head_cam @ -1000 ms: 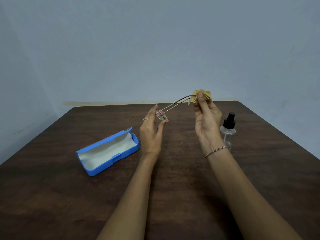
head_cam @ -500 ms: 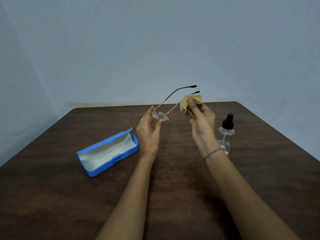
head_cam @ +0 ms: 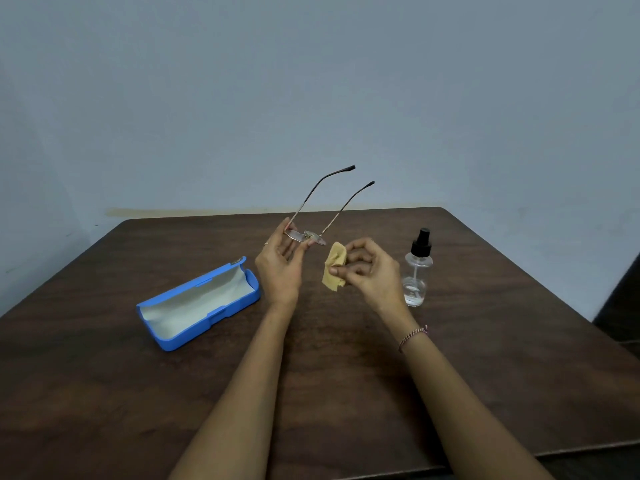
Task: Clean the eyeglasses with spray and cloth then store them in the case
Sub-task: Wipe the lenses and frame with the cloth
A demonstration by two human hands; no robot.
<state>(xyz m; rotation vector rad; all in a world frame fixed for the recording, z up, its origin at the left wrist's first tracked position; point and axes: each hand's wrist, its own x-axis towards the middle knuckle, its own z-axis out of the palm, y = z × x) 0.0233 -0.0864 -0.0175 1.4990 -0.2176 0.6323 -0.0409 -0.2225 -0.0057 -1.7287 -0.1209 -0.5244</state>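
Left hand (head_cam: 280,268) pinches eyeglasses (head_cam: 306,236) by the lens rim, temples up for access; right hand (head_cam: 370,271) pinches cloth (head_cam: 333,268); case (head_cam: 197,306) lies open, ready.

One pair of eyeglasses (head_cam: 294,234), with two temple arms. One cloth (head_cam: 334,268), yellow. One spray bottle (head_cam: 417,271). One case (head_cam: 197,303), blue. One table (head_cam: 485,341). Two hands: left hand (head_cam: 280,268) and right hand (head_cam: 370,271). One bracelet (head_cam: 412,336). One ring (head_cam: 266,243).
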